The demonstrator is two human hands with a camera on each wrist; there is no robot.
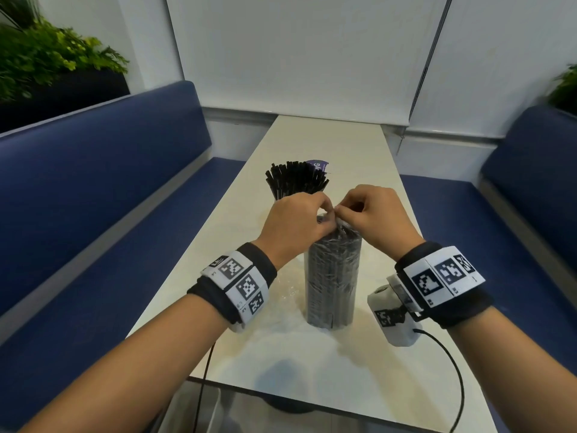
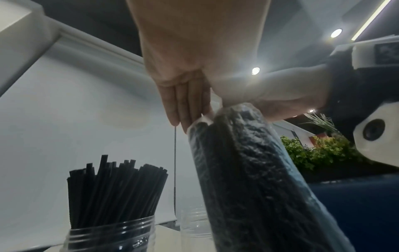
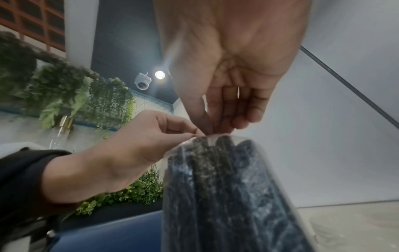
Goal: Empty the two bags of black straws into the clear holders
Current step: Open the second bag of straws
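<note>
Upright straw bag (image 1: 332, 276): top pinched between left hand (image 1: 295, 220), right hand (image 1: 379, 215) fingers.

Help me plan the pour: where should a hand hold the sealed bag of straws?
Probably round the middle of the bag of straws, from the side: it stands upright as a stiff, narrow cylinder on the table. The left hand and right hand pinch only its thin top.

Head view: even, bright indoor light, edges bowed by wide-angle distortion. Wrist views: dimmer, soft, noisy; ceiling spotlights (image 2: 255, 70) flare near 12 o'clock; palms close to the lens blurred.
</note>
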